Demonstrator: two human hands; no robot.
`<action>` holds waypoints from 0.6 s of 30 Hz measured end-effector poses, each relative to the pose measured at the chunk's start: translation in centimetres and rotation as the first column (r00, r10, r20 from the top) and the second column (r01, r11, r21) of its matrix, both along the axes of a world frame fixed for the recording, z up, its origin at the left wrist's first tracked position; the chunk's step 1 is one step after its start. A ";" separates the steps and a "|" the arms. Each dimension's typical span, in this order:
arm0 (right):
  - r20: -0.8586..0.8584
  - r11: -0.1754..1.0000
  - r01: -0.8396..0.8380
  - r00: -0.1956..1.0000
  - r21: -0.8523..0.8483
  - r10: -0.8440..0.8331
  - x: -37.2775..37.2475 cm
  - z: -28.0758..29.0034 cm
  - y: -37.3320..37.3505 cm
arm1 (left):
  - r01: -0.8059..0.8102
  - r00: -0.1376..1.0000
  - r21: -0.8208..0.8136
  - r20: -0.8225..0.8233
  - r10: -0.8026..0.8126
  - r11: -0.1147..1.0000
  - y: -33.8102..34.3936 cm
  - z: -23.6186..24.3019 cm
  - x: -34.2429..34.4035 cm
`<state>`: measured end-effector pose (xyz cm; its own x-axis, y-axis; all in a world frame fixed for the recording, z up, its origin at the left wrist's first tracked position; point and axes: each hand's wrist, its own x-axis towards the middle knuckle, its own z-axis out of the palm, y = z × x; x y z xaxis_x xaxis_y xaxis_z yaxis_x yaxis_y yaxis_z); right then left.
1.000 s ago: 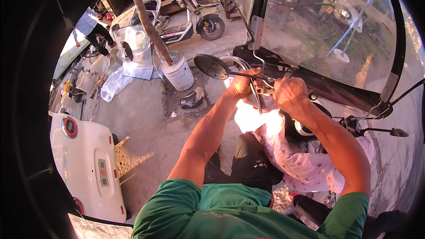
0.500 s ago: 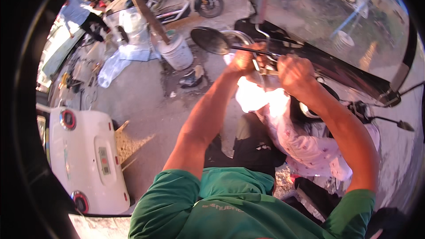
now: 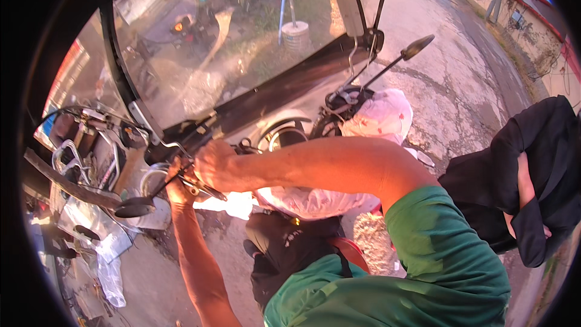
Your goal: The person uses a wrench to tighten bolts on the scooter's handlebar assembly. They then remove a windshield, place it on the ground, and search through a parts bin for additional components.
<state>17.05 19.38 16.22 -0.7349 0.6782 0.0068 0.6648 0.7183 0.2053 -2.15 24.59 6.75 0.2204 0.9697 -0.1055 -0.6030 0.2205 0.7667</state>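
A scooter with a large clear windshield (image 3: 200,54) stands before me. At its left handlebar end both my hands work close together. My left hand (image 3: 178,186) is closed round the handlebar area beside the stem of a round black mirror (image 3: 134,207). Just right of it, my right hand (image 3: 215,163) is clenched, knuckles up; whatever lies inside its fingers is hidden. A thin metal lever-like piece (image 3: 209,190) sticks out below the fingers, and I cannot tell if it is a tool or a scooter part. Pink patterned cloth (image 3: 308,203) drapes over the scooter in front of my legs.
A second mirror (image 3: 417,47) rises from the right handlebar. At the right stands a person in black (image 3: 514,175), arms folded. Wooden pole (image 3: 69,184), white bucket (image 3: 156,215) and clear plastic sheeting (image 3: 109,272) are at the left. Cracked pavement (image 3: 448,79) stretches away at the upper right.
My view has swung to the right, bringing in the road and the person in black, while the white car has left the picture. Both hands stay at the same handlebar end.
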 end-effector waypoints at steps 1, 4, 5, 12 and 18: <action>-0.183 0.996 -0.068 0.980 0.060 0.078 0.5 -0.4 0.2 | -0.032 0.999 0.003 0.022 0.032 0.999 0.1 0.0 0.4; -0.077 0.980 -0.119 0.988 0.158 0.132 1.2 -1.1 0.3 | 0.069 0.996 -0.012 0.049 -0.069 0.998 -0.1 0.2 0.6; -0.088 0.980 -0.105 0.989 0.172 0.121 1.3 -1.0 0.4 | 0.122 0.989 0.016 0.079 -0.123 0.992 -0.2 0.3 0.5; -0.103 0.997 0.065 0.993 0.038 -0.061 1.6 0.4 0.2 | 0.154 0.986 0.126 0.051 -0.161 0.980 0.0 0.3 0.5; 0.033 0.999 0.027 0.999 0.032 -0.028 0.8 0.8 -0.9 | 0.118 0.991 0.075 0.047 -0.122 0.990 -0.4 0.6 0.7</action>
<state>17.84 18.44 16.98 -0.7163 0.6978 0.0044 0.6765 0.6928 0.2496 -1.44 24.20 7.35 0.3387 0.9406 -0.0221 -0.6147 0.2390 0.7517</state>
